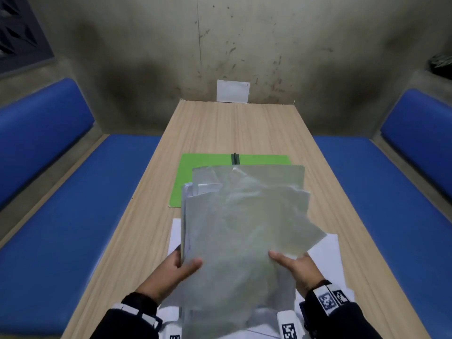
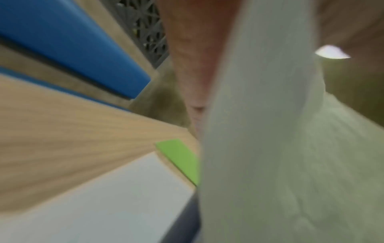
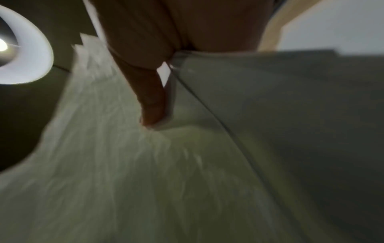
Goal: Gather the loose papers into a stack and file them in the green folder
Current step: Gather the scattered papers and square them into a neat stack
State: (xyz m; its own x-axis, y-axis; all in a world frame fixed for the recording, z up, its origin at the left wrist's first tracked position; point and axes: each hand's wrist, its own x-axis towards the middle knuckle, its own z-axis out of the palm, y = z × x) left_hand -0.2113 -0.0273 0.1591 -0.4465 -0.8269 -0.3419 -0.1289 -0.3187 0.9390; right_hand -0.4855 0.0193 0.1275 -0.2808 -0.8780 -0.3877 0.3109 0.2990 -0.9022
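Note:
A sheaf of loose papers [image 1: 239, 228] is held up above the table, its sheets fanned and uneven at the top right. My left hand [image 1: 182, 264] grips its lower left edge, thumb on the front. My right hand [image 1: 286, 261] holds the lower right part, thumb on top. Behind the sheaf the green folder [image 1: 195, 167] lies open flat on the table, its black clip [image 1: 235, 158] at the far edge. In the left wrist view the papers [image 2: 259, 131] fill the right side beside a corner of the folder [image 2: 180, 159]. The right wrist view shows my thumb on the papers [image 3: 145, 164].
More white sheets [image 1: 327, 255] lie on the wooden table [image 1: 220, 128] beneath my hands. Blue benches [image 1: 80, 204] run along both sides. A white sheet [image 1: 232, 91] leans on the wall at the table's far end.

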